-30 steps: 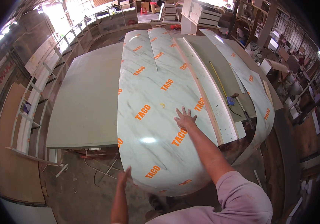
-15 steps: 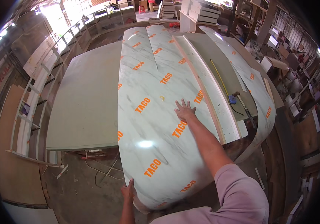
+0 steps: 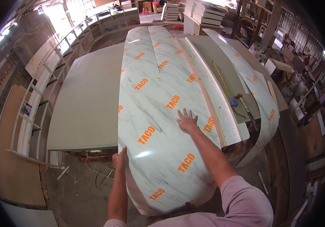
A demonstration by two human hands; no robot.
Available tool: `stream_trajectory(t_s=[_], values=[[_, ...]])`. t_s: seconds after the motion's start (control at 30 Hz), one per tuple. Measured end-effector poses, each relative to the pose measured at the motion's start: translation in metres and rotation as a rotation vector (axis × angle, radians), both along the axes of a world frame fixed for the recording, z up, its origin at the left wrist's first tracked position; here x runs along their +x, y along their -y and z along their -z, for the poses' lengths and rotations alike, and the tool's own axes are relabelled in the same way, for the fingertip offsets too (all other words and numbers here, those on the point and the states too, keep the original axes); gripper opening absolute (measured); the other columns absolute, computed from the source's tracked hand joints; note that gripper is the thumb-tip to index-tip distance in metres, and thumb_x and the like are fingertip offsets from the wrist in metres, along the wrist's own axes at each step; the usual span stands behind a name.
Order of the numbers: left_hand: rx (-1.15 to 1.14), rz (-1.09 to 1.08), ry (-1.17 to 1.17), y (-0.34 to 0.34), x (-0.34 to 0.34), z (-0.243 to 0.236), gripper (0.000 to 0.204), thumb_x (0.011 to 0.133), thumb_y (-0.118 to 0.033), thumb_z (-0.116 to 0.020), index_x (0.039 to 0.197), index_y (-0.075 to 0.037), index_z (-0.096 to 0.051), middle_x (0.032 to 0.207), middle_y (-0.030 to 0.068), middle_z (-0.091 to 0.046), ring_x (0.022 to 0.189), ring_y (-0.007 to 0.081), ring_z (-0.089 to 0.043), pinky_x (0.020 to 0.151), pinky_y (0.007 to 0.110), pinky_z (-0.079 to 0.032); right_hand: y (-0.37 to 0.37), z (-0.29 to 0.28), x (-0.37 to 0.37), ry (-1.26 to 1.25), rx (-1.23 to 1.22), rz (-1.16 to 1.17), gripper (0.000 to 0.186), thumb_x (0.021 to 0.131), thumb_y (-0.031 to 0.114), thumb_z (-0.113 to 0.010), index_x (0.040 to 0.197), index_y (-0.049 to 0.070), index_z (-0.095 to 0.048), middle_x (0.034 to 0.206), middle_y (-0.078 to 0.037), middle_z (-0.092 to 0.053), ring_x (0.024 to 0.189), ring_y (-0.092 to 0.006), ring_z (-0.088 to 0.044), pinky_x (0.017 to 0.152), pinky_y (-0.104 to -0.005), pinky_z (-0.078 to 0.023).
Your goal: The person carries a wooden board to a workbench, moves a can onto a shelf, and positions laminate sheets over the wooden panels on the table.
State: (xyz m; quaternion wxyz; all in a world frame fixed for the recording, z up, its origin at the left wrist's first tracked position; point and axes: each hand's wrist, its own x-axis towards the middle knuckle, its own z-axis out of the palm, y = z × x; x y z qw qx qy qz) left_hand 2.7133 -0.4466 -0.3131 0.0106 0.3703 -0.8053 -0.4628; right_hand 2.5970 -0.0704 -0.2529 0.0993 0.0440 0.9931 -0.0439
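Observation:
A long, glossy sheet of white, grey-veined laminate [image 3: 157, 113] with orange lettering lies lengthwise over the worktable, its near end curving down past the edge toward my body. My left hand [image 3: 120, 159] pinches the sheet's left edge, thumb up; the fingers beneath are hidden. Flat on the sheet's face, right of its middle, rests my right hand [image 3: 187, 122] with fingers spread. From the far end a slit [image 3: 156, 55] runs partway down the sheet. Along the sheet's right side is a long wooden strip [image 3: 204, 90] beside a white channel-shaped panel [image 3: 217, 89].
Right of the panel lie a blue tape measure [image 3: 234, 101] with its yellow blade drawn out and a hammer [image 3: 244, 103]. Another marbled laminate strip [image 3: 251, 75] curls off the table's right side. A bare greenish-grey board [image 3: 85, 98] extends left; a shelf-like frame [image 3: 37, 102] stands beyond it.
The laminate sheet has slid toward me, its printed marks now lower. My left hand has moved farther up its left edge; my right hand has come slightly nearer, still flat on it.

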Motion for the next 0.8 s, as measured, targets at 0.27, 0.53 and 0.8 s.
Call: stream_trajectory(t_s=[0.27, 0.53, 0.8], values=[[0.11, 0.147, -0.047, 0.019, 0.004, 0.018, 0.064, 0.076, -0.056, -0.072, 0.088, 0.007, -0.068, 0.087, 0.0201, -0.069, 0.078, 0.0247, -0.066, 0.073, 0.039, -0.051, 0.001, -0.008, 0.003, 0.021, 0.006, 0.034, 0.059, 0.101, 0.048, -0.027, 0.154, 0.032, -0.008, 0.162, -0.001, -0.003, 0.148, -0.0337, -0.008, 0.111, -0.0661, -0.018], [0.243, 0.199, 0.16, 0.021, 0.231, 0.123, 0.062, 0.08, -0.043, -0.076, 0.114, 0.008, -0.063, 0.098, 0.0125, -0.07, 0.088, 0.0188, -0.065, 0.079, 0.033, -0.051, 0.0, -0.01, 0.003, 0.049, -0.006, 0.03, 0.059, 0.101, 0.048, -0.027, 0.154, 0.033, -0.007, 0.162, 0.0, -0.001, 0.148, -0.0331, -0.006, 0.111, -0.0658, -0.018], [0.176, -0.051, 0.138, 0.01, 0.235, 0.088, 0.058, 0.07, -0.05, -0.081, 0.069, 0.001, -0.055, 0.07, 0.0079, -0.057, 0.067, 0.0154, -0.049, 0.059, 0.035, -0.046, 0.0, -0.009, -0.014, 0.009, -0.002, 0.042, 0.059, 0.101, 0.047, -0.026, 0.154, 0.033, -0.005, 0.162, 0.0, 0.0, 0.149, -0.0313, -0.006, 0.113, -0.0637, -0.016]])
